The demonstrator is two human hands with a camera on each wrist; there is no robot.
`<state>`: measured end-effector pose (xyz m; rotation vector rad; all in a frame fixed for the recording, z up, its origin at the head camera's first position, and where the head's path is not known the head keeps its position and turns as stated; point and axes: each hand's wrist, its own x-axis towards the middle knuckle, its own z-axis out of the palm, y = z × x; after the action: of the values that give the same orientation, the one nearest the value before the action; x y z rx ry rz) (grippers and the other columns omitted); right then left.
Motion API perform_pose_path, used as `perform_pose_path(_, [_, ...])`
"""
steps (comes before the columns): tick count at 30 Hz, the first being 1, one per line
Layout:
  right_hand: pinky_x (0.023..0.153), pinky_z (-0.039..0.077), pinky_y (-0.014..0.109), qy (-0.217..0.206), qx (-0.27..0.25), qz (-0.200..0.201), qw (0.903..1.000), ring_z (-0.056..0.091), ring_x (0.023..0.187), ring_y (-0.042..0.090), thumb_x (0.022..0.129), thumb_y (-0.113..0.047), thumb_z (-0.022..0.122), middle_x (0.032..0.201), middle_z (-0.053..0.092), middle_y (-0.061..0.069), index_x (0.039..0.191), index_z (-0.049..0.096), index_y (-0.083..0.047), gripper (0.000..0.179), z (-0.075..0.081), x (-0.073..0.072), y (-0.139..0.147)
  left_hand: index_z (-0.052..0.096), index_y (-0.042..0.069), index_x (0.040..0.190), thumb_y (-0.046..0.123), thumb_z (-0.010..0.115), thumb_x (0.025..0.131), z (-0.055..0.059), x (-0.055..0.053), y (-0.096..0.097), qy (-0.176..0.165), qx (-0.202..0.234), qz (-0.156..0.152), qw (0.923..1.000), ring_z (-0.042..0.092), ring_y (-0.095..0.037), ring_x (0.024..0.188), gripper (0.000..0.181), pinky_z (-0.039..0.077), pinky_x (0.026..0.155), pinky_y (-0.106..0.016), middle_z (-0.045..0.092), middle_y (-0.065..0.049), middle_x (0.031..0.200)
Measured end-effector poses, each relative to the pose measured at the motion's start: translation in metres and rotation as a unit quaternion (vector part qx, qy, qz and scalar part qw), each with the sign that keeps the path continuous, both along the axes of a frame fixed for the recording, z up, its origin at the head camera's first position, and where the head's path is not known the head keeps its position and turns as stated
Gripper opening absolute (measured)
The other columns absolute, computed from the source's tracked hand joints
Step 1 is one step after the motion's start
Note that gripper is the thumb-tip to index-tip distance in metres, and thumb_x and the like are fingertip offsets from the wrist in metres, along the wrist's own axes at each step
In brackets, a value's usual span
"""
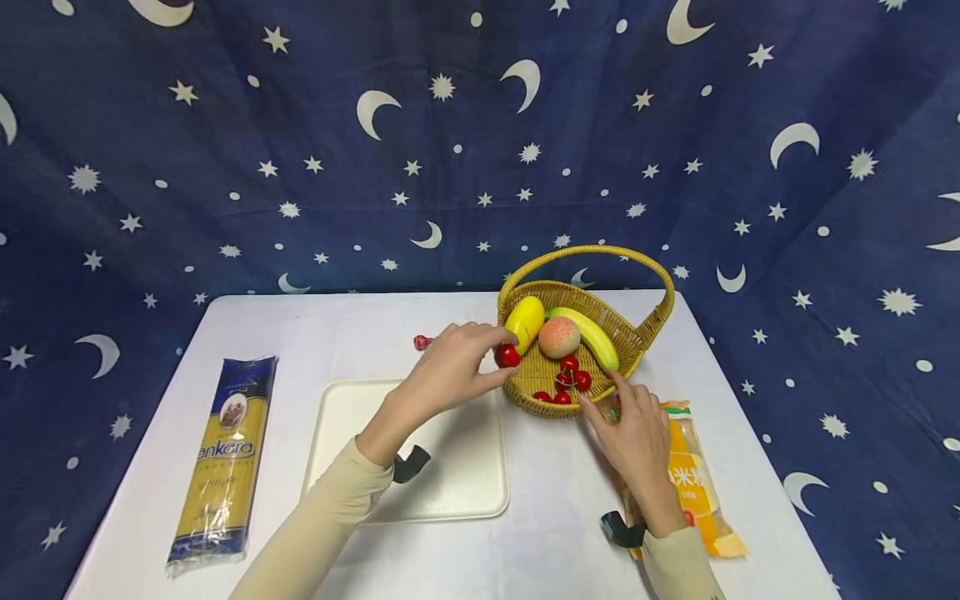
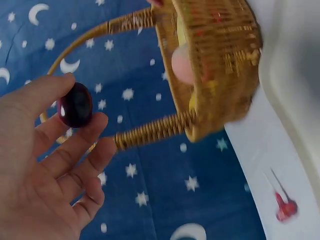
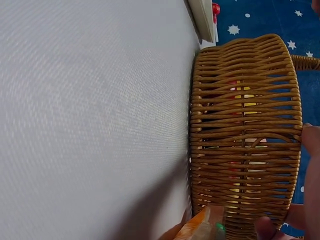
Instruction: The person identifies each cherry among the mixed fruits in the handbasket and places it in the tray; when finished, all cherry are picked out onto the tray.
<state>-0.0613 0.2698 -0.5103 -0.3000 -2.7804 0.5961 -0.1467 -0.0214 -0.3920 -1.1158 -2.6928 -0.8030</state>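
My left hand [image 1: 457, 367] pinches a dark red, plum-like fruit [image 1: 507, 356] between thumb and fingertips, over the left rim of the wicker basket [image 1: 536, 408]. In the left wrist view the fruit [image 2: 76, 106] looks smooth, oval and nearly black. At the basket's front right, my right hand [image 1: 637, 429] holds the rim, its thumb and fingertips on the wicker [image 3: 245, 130]. Inside the basket lie a yellow mango-like fruit [image 1: 525, 323], a peach [image 1: 559, 337], a banana [image 1: 588, 333] and several red cherries [image 1: 570, 379].
A cream tray [image 1: 450, 467] lies under my left forearm. Left of it is a yellow-and-blue ankara pasta pack [image 1: 225, 458]. An orange food bag [image 1: 690, 475] lies partly beneath my right hand. Behind my left hand sits a small red item with stems [image 1: 422, 342].
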Motion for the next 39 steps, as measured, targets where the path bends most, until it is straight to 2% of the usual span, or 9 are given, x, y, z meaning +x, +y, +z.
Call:
perform_pose_path(5, [0.079, 0.032, 0.041, -0.002, -0.003, -0.002, 1.0000, 0.052, 0.096, 0.036, 0.094, -0.057, 0.073, 0.106, 0.061, 0.017, 0.154, 0.054, -0.012, 0.077, 0.000, 0.001, -0.001, 0.074, 0.018, 0.121, 0.029, 0.084, 0.092, -0.005, 0.014, -0.038, 0.004, 0.034, 0.051, 0.9981, 0.069, -0.017, 0.091, 0.033, 0.045, 0.079, -0.034, 0.079, 0.007, 0.103])
perform_pose_path(11, [0.080, 0.034, 0.043, -0.002, -0.004, -0.005, 1.0000, 0.054, 0.098, 0.037, 0.095, -0.058, 0.072, 0.108, 0.061, 0.019, 0.153, 0.055, -0.011, 0.077, 0.001, 0.002, 0.000, 0.075, 0.017, 0.119, 0.026, 0.086, 0.089, -0.016, 0.027, -0.081, 0.014, 0.034, 0.115, 0.9927, 0.067, -0.015, 0.082, 0.033, 0.044, 0.076, -0.034, 0.079, 0.005, 0.098])
perform_pose_path(16, [0.085, 0.034, 0.046, -0.008, -0.006, -0.011, 0.9999, 0.054, 0.104, 0.039, 0.096, -0.057, 0.070, 0.111, 0.061, 0.019, 0.155, 0.053, -0.010, 0.077, 0.001, 0.005, 0.002, 0.075, 0.017, 0.118, 0.026, 0.086, 0.089, -0.025, 0.038, -0.107, 0.006, 0.025, 0.160, 0.9868, 0.061, -0.015, 0.076, 0.032, 0.043, 0.076, -0.033, 0.078, 0.005, 0.093])
perform_pose_path(21, [0.086, 0.036, 0.049, -0.006, -0.011, -0.009, 0.9999, 0.055, 0.103, 0.039, 0.096, -0.057, 0.070, 0.112, 0.062, 0.020, 0.155, 0.054, -0.011, 0.076, 0.001, 0.006, 0.001, 0.076, 0.015, 0.120, 0.028, 0.087, 0.089, -0.035, 0.048, -0.130, 0.007, 0.031, 0.203, 0.9786, 0.062, -0.019, 0.076, 0.035, 0.043, 0.076, -0.034, 0.079, 0.003, 0.094])
perform_pose_path(27, [0.084, 0.037, 0.050, 0.011, -0.011, -0.006, 0.9999, 0.055, 0.100, 0.040, 0.095, -0.054, 0.073, 0.109, 0.063, 0.020, 0.154, 0.055, -0.012, 0.075, 0.001, 0.003, -0.004, 0.075, 0.013, 0.120, 0.029, 0.087, 0.089, -0.051, 0.056, -0.153, 0.019, 0.039, 0.245, 0.9684, 0.065, -0.024, 0.077, 0.037, 0.045, 0.076, -0.037, 0.081, -0.001, 0.095])
perform_pose_path(31, [0.082, 0.036, 0.048, 0.012, -0.010, -0.003, 0.9999, 0.055, 0.100, 0.039, 0.095, -0.054, 0.073, 0.108, 0.063, 0.020, 0.154, 0.055, -0.012, 0.075, 0.001, 0.001, -0.007, 0.076, 0.012, 0.119, 0.030, 0.087, 0.089, -0.064, 0.058, -0.165, 0.025, 0.036, 0.268, 0.9625, 0.063, -0.022, 0.074, 0.037, 0.045, 0.073, -0.036, 0.080, -0.002, 0.093])
perform_pose_path(34, [0.082, 0.036, 0.048, 0.010, -0.009, -0.006, 0.9999, 0.055, 0.100, 0.039, 0.095, -0.055, 0.073, 0.108, 0.063, 0.020, 0.154, 0.055, -0.012, 0.075, 0.001, 0.002, -0.007, 0.076, 0.010, 0.118, 0.030, 0.087, 0.089, -0.074, 0.057, -0.168, 0.019, 0.026, 0.275, 0.9608, 0.059, -0.021, 0.072, 0.037, 0.045, 0.072, -0.037, 0.080, -0.004, 0.092])
perform_pose_path(39, [0.082, 0.036, 0.047, 0.010, -0.007, -0.006, 0.9999, 0.054, 0.098, 0.039, 0.095, -0.055, 0.073, 0.108, 0.063, 0.020, 0.154, 0.055, -0.012, 0.075, 0.001, 0.002, -0.007, 0.076, 0.007, 0.119, 0.029, 0.088, 0.087, -0.090, 0.054, -0.173, -0.003, 0.002, 0.290, 0.9571, 0.064, -0.024, 0.076, 0.040, 0.050, 0.075, -0.044, 0.080, -0.008, 0.094])
